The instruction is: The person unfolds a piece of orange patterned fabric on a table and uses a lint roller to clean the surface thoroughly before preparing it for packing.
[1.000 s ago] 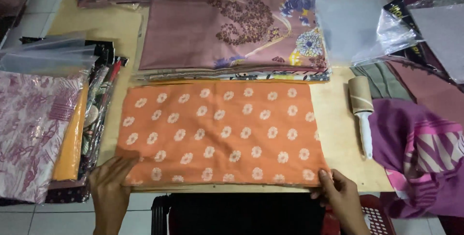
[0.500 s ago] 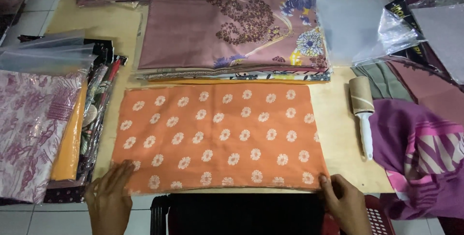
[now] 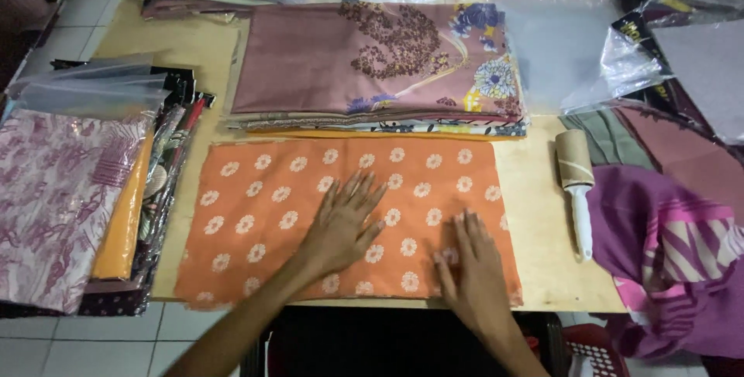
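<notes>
Two hands lie flat on an orange cloth (image 3: 263, 214) printed with small white flowers, which is spread along the near edge of the wooden table (image 3: 542, 222). The left hand (image 3: 341, 226) rests palm down near the middle of the cloth, fingers spread wide and straight, gripping nothing. The right hand (image 3: 473, 268) presses the cloth toward its near right corner, fingers stretched out and close together, also holding nothing (only pressing on the fabric).

Just beyond the far edge of the orange cloth sits a stack of folded fabrics (image 3: 372, 67), the top one dusty pink with a dark floral pattern and blue and white blossoms at its right side. To the right of the orange cloth, on bare wood, lies a lint roller (image 3: 577, 187) with a white handle pointing toward the near edge. Past the right edge of the table lies purple and pink fabric (image 3: 666, 245). At the left edge stand bagged fabrics (image 3: 62, 199) in clear plastic, the nearest pink and patterned, with an orange-yellow one beside it. Clear plastic bags (image 3: 558, 44) lie toward the far right corner.
</notes>
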